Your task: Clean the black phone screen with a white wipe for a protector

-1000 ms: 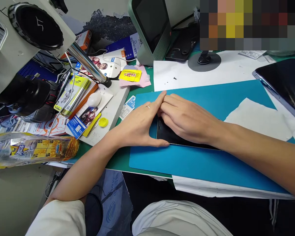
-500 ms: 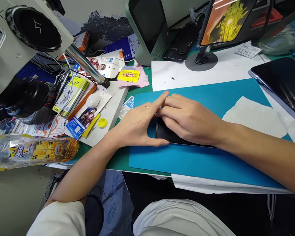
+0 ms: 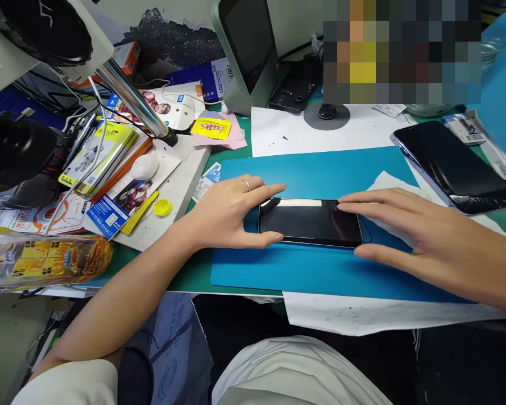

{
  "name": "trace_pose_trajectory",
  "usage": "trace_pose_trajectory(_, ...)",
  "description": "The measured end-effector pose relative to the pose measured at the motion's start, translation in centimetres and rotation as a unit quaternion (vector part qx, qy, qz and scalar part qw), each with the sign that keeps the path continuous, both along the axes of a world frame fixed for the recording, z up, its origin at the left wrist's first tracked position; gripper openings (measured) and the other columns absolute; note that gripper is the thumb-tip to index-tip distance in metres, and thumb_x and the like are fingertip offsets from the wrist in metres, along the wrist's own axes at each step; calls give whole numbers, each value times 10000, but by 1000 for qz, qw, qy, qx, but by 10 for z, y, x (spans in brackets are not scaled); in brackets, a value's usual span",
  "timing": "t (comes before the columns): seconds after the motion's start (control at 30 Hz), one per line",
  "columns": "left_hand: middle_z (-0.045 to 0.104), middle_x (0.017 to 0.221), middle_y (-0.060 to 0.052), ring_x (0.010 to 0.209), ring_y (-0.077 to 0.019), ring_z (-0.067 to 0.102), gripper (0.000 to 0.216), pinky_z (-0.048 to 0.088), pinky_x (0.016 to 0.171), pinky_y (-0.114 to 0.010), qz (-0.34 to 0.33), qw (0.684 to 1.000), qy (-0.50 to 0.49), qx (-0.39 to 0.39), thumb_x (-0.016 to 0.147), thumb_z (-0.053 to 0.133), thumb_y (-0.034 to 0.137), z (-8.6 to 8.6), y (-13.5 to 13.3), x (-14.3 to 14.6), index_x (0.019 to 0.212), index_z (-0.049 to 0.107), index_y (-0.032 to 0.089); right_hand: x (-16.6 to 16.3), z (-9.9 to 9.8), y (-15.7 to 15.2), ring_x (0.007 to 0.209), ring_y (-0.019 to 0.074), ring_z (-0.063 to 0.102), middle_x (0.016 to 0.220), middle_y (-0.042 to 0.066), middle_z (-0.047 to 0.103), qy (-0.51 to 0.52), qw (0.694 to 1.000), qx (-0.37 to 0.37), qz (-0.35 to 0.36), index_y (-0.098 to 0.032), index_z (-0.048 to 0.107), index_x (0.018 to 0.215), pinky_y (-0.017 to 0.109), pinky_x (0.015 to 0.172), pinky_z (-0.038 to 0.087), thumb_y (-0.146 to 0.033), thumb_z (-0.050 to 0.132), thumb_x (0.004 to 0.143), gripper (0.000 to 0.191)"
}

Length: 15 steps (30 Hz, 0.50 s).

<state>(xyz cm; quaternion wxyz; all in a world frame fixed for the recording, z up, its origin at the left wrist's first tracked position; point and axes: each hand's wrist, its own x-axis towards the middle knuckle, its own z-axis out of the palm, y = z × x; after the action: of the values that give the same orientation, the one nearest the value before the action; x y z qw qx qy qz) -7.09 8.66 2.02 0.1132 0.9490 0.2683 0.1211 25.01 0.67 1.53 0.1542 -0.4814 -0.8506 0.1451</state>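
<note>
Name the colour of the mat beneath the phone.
The mat is plain blue, best seen in the head view.

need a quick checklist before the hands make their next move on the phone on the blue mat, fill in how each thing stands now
1. Phone flat on the blue mat, glossy dark face up: ok.
2. Left hand spanning the phone's left end, thumb on the near side: ok.
3. Right hand in firm contact at the right end: cannot tell; its fingertips are by the far edge.
4. White tissue out from under the right hand: not ok, the hand reaches over it.
5. Small dark bits away from the phone: ok, they lie on the white sheet.
</note>
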Motion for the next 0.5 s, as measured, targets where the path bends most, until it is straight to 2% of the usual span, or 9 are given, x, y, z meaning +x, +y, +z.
trace_pose_trajectory(0.13, 700, 1103, -110, 1003, -271, 648, 673, 481, 821, -342, 15, 1000, -19, -20, 922, 561, 634, 0, -1, 1, 1399, 581, 160, 1, -4, -5, 1197, 284, 643, 1359, 57, 664, 27, 999, 9, -15, -320, 627, 1363, 426, 980, 539, -497, 584, 957, 445)
trace_pose_trajectory(0.27, 711, 1144, -88, 1011, -241, 637, 656, 468, 854, -340, 44, 995, -43, -82, 1017, 389, 618, -1, 0, 1, 1500, 468, 182, -2, 2, 11, 1086, 221, 689, 1181, 36, 756, 52, 998, 7, -30, -270, 728, 1199, 362, 945, 525, -451, 510, 1010, 340)
trace_pose_trajectory(0.33, 687, 1217, -99, 1032, -241, 621, 721, 461, 872, -351, 60, 992, -58, -93, 1023, 332, 645, -3, 1, -1, 1577, 336, 182, -4, 6, 21, 1017, 207, 705, 1124, 31, 779, 52, 996, -2, -79, -254, 759, 1150, 347, 897, 526, -470, 502, 1011, 363)
trace_pose_trajectory(0.4, 635, 1312, -126, 1078, -259, 596, 802, 455, 900, -377, 80, 991, -76, -78, 1006, 309, 691, -5, 3, -3, 1615, 226, 176, -6, 10, 30, 1013, 216, 708, 1156, 48, 777, 44, 988, 4, -146, -230, 759, 1176, 344, 851, 528, -494, 500, 1006, 406)
trace_pose_trajectory(0.5, 569, 1388, -157, 1127, -285, 564, 834, 450, 934, -419, 115, 987, -104, -49, 991, 290, 720, -6, 4, -4, 1616, 188, 178, -5, 17, 32, 1102, 253, 691, 1279, 101, 732, 30, 974, 55, -216, -180, 706, 1284, 364, 859, 527, -507, 488, 1006, 482)
